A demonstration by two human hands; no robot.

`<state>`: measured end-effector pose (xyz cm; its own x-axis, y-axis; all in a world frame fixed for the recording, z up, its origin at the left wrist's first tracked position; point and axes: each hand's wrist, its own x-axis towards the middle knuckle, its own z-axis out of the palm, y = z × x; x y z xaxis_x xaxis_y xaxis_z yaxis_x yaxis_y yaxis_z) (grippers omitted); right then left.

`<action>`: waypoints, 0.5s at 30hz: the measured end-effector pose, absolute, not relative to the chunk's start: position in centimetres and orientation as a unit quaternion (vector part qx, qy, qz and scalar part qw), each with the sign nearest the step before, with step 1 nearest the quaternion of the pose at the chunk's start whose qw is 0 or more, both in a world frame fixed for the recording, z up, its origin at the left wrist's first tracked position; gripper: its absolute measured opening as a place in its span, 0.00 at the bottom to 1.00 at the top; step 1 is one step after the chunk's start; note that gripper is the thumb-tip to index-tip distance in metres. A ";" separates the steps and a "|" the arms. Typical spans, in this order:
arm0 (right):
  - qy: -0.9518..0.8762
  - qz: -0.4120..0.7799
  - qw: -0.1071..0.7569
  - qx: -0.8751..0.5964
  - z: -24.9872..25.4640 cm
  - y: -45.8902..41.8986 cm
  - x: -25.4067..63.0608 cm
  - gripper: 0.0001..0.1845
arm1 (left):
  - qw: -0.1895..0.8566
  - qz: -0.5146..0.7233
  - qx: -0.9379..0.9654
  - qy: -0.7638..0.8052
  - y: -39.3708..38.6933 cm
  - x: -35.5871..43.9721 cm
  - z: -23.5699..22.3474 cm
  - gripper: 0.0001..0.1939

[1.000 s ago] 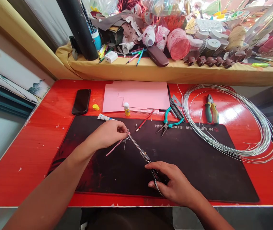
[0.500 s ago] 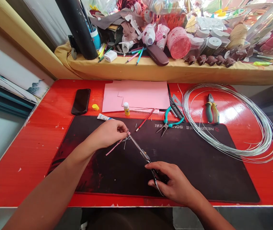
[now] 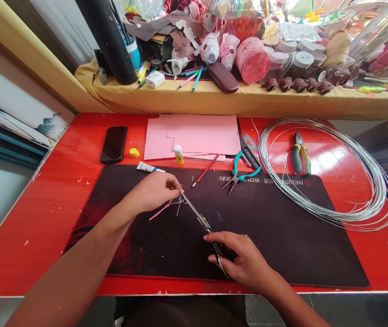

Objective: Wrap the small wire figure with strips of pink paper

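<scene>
My left hand [image 3: 153,190] pinches a small twisted wire piece [image 3: 176,201] with a pink paper strip [image 3: 159,211] trailing from it, just above the black desk mat [image 3: 282,236]. My right hand [image 3: 239,261] is closed around the handles of a pair of scissors [image 3: 198,218]. The blades point up-left, and their tips meet the wire piece at my left fingertips.
Pink paper sheets [image 3: 197,134], a glue bottle [image 3: 179,155], a tube [image 3: 149,167], a red pencil [image 3: 206,170], teal pliers [image 3: 239,172], green-yellow pliers [image 3: 300,153] and a wire coil [image 3: 367,200] lie on the red table [image 3: 61,181]. A phone [image 3: 114,144] lies at left. A cluttered shelf [image 3: 248,97] runs behind.
Both hands and the scissors have hardly moved. My right hand sits very slightly further left.
</scene>
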<state>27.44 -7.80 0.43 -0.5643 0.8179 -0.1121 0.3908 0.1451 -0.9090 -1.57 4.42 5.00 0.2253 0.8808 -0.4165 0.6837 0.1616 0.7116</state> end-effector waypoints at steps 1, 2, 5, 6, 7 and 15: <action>-0.725 0.505 0.212 -0.417 0.4 -7.8 27.5 0.18 | 0.458 0.109 0.636 0.611 4.4 -1.6 4.9 0.06; -0.724 0.505 0.212 -0.419 0.4 -7.9 27.5 0.18 | 0.463 0.109 0.635 0.609 4.4 -1.6 4.8 0.06; -0.719 0.507 0.208 -0.427 0.6 -7.9 27.4 0.18 | 0.478 0.113 0.629 0.603 4.5 -1.7 4.7 0.06; -0.717 0.509 0.205 -0.430 0.8 -7.8 27.4 0.19 | 0.480 0.115 0.627 0.602 4.5 -1.7 4.7 0.06; -0.715 0.510 0.203 -0.433 0.9 -7.8 27.3 0.19 | 0.481 0.117 0.626 0.602 4.5 -1.7 4.7 0.06; -0.708 0.522 0.199 -0.432 1.4 -7.5 27.1 0.19 | 0.497 0.127 0.617 0.597 4.2 -1.7 4.5 0.07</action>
<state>27.13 -7.54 1.36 -0.5466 0.8201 -0.1695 0.4039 0.0809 -0.9112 -1.70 4.24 4.46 0.2542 0.8627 -0.4372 0.6107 0.2073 0.7642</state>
